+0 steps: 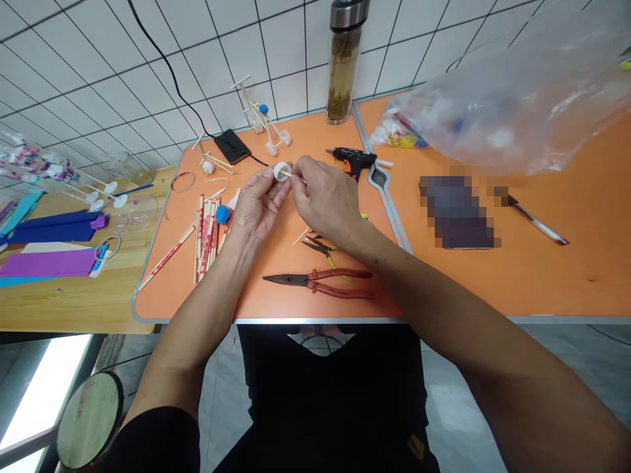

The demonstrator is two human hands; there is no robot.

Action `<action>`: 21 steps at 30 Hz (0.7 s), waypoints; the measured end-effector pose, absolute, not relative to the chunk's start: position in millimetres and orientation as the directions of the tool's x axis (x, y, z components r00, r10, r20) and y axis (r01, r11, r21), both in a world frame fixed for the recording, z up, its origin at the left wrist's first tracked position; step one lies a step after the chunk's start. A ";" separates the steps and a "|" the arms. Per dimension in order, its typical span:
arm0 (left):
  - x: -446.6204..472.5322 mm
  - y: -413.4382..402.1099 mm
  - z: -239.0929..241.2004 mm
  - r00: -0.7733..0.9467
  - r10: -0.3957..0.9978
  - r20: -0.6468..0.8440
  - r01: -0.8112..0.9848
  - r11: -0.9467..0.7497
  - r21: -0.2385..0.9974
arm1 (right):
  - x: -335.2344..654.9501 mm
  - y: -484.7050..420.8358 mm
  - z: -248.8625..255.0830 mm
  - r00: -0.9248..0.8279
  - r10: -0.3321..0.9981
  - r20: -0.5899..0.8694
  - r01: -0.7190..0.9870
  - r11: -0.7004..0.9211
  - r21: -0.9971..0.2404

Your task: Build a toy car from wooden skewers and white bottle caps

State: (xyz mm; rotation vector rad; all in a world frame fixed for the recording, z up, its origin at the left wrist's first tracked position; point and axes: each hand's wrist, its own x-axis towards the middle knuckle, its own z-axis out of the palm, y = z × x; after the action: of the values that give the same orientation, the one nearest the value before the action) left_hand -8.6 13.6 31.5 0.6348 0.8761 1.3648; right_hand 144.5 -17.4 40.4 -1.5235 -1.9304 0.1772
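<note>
My left hand [257, 202] holds a white bottle cap [281, 169] between thumb and fingers, its hollow side facing me. My right hand [325, 197] pinches a short pale wooden stick [286, 174], whose tip reaches into the cap; whether it touches the inside I cannot tell. Below my left hand lie several chopsticks in red-printed paper wrappers [202, 240] and a blue bottle cap [223, 214]. Long-nose pliers with red handles [315, 282] rest near the table's front edge. Smaller yellow-handled pliers [318, 246] lie partly hidden beneath my right wrist.
A black glue gun [352, 159] lies beyond my right hand. Small stick-and-cap models [266, 121] stand at the back by a tea bottle [341, 72]. A clear plastic bag [493, 112] covers the back right. Coloured paper sheets [54, 263] lie on the wooden table at left.
</note>
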 end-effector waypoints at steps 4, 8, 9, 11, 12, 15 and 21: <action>-9.7 13.7 34.0 0.005 0.982 -0.190 -0.556 0.161 0.816 | 145.5 -17.6 39.4 -0.089 0.911 0.402 0.824 0.294 -0.484; -9.5 15.1 33.8 0.026 0.960 -0.278 -0.577 0.242 0.780 | 147.8 -20.3 34.8 -0.113 0.903 0.416 0.832 0.314 -0.457; -9.2 15.1 33.2 0.034 0.951 -0.307 -0.584 0.269 0.766 | 148.5 -21.1 33.3 -0.126 0.903 0.410 0.840 0.317 -0.440; -8.5 14.7 31.8 0.069 0.929 -0.363 -0.588 0.332 0.737 | 150.0 -22.4 30.1 -0.140 0.908 0.395 0.861 0.309 -0.403; -8.3 14.5 31.0 0.092 0.920 -0.381 -0.588 0.359 0.725 | 150.8 -22.9 28.6 -0.141 0.910 0.391 0.872 0.301 -0.387; -8.0 14.1 27.9 0.135 0.909 -0.395 -0.581 0.396 0.711 | 153.4 -23.8 24.4 -0.146 0.905 0.400 0.891 0.296 -0.345; -5.3 12.1 22.2 0.089 0.944 -0.317 -0.582 0.308 0.752 | 154.5 -20.6 23.1 -0.168 0.893 0.418 0.843 0.350 -0.409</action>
State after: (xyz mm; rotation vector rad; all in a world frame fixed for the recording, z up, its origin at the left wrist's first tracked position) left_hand -5.3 12.1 22.2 0.5026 0.8914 1.2090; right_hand 154.5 -20.6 23.1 -1.5056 -2.0214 0.1083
